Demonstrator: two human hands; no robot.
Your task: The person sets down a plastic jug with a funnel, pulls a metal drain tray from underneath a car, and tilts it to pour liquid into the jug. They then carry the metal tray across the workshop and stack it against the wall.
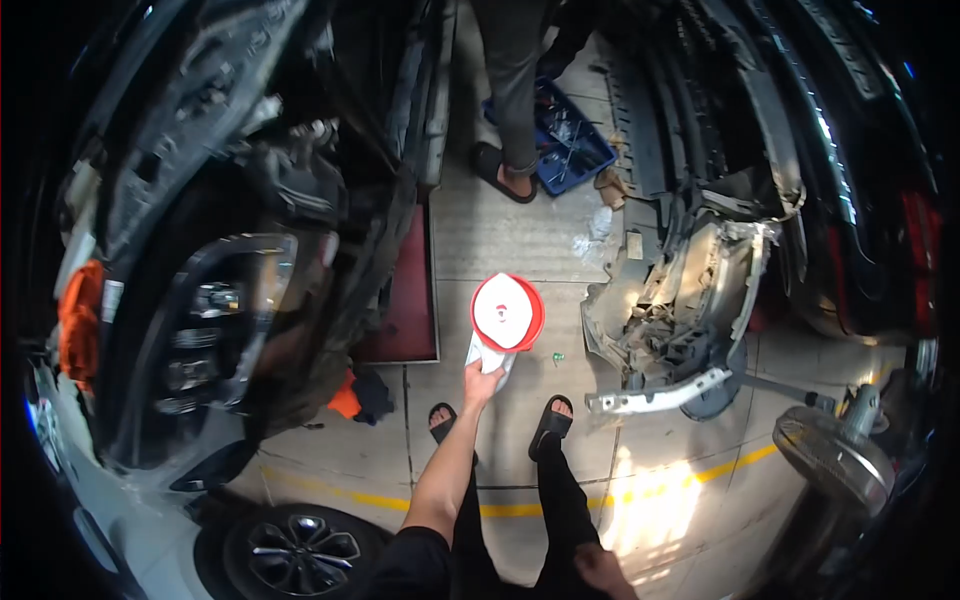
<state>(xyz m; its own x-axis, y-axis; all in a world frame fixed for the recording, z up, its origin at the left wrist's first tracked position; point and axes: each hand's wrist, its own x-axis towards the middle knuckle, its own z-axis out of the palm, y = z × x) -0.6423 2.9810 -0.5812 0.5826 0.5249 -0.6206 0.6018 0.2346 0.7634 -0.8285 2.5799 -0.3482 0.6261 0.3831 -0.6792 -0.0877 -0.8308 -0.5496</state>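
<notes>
My left hand (pixel 483 380) is closed on a white cloth-like item (pixel 489 358) in the middle of the view. Just beyond the hand is a round red container (pixel 537 312) with a white, pointed-oval piece (pixel 503 312) over its top, bearing a small red mark. How the container is held is partly hidden under it. My right hand (pixel 600 568) hangs low at the bottom, beside my right leg, away from the container; its fingers are too blurred and dark to read.
Another person's leg and sandalled foot (pixel 510 175) stand ahead beside a blue crate (pixel 575 150) of tools. Car parts (pixel 665 320) lie right, near a fan (pixel 835 455). At left are a headlight (pixel 215 330), a red tray (pixel 410 300) and a wheel (pixel 305 550).
</notes>
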